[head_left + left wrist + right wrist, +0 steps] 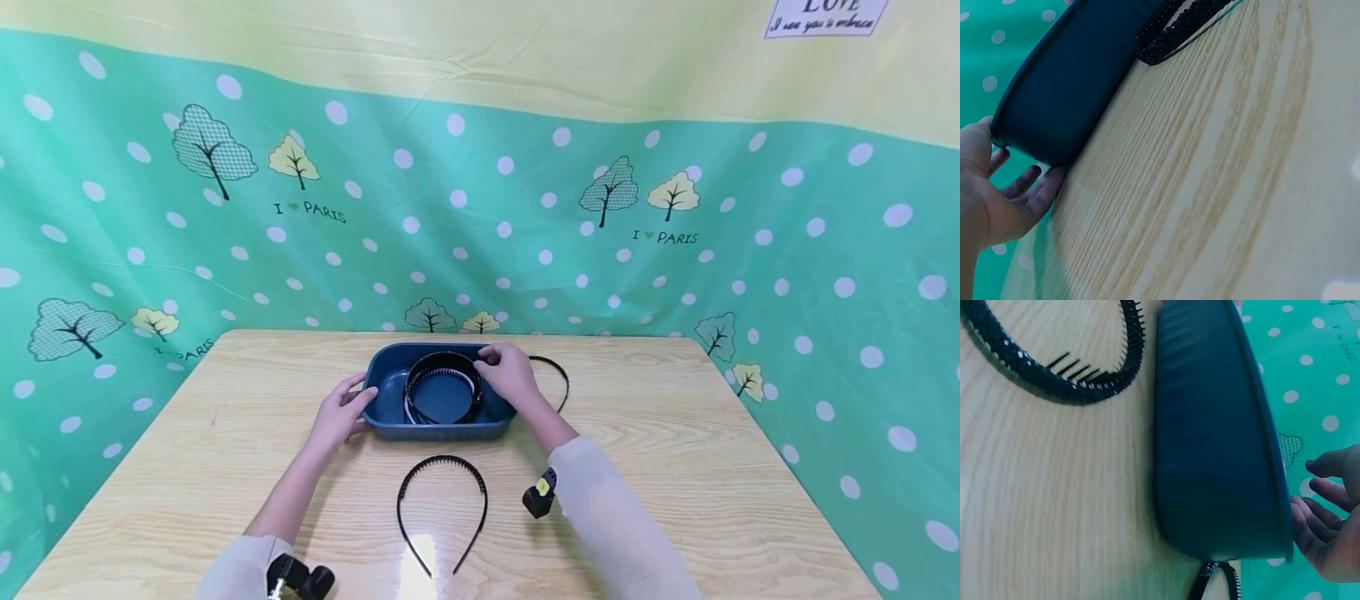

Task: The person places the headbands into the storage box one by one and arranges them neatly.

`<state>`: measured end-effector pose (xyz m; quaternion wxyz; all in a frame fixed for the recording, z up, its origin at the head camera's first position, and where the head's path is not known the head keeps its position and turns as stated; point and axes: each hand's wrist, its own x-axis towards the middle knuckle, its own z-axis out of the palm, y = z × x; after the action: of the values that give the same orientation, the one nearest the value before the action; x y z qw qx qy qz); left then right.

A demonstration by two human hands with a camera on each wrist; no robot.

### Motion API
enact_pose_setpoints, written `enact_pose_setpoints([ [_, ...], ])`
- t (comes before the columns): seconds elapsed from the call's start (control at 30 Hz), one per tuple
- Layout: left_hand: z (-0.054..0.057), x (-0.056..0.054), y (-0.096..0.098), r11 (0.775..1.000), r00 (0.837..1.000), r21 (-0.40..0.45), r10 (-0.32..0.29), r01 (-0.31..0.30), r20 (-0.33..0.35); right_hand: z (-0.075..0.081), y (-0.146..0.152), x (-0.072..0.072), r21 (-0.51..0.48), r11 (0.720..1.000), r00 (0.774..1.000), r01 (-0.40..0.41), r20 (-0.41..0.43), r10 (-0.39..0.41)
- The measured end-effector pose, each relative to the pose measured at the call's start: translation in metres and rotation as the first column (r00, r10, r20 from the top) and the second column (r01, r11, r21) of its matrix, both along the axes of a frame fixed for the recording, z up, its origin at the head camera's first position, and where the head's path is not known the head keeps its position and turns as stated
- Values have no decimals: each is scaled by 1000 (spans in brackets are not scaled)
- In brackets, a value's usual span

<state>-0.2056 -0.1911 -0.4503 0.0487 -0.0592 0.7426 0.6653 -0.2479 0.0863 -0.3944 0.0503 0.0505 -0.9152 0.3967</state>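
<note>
A dark blue plastic basin [442,432] sits on the table, with several headbands [476,398] lying in it, mostly black and one pale. My left hand [339,414] grips the basin's left end, thumb over the rim and fingers against the outside wall, as the left wrist view shows too. At the other end, my right hand [510,377] is over the basin's right rim, its fingertips close to the headbands. The right wrist view shows that hand [1335,515] with fingers loosely bent and parted, nothing between thumb and forefinger.
In front of the basin a black toothed headband [442,459] lies on the wooden table [660,475], its open ends toward me. Another black headband [567,385] lies beyond my right wrist, partly hidden by the hand. A green dotted cloth [480,225] hangs behind the table.
</note>
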Motion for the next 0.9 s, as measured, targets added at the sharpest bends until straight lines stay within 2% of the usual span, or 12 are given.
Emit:
enact_pose_setpoints([
  [0.2, 1, 1, 0, 1000, 1000, 3, 2, -2, 3, 3, 13, -7, 12, 1000, 1000, 18, -16, -18],
  [0.27, -2, 0, -1, 1000, 1000, -3, 5, -5, 1, 5, 18, -9, 9, 1000, 1000, 21, -20, -21],
  [0.57, -1, 0, -1, 1000, 1000, 19, -2, 2, -3, 13, 49, -18, -37, 997, 997, 75, 35, -73],
  [0.9, -5, -3, -1, 1000, 1000, -2, 12, -12, 4, 1, 90, -32, -44, 990, 991, 134, 26, -133],
])
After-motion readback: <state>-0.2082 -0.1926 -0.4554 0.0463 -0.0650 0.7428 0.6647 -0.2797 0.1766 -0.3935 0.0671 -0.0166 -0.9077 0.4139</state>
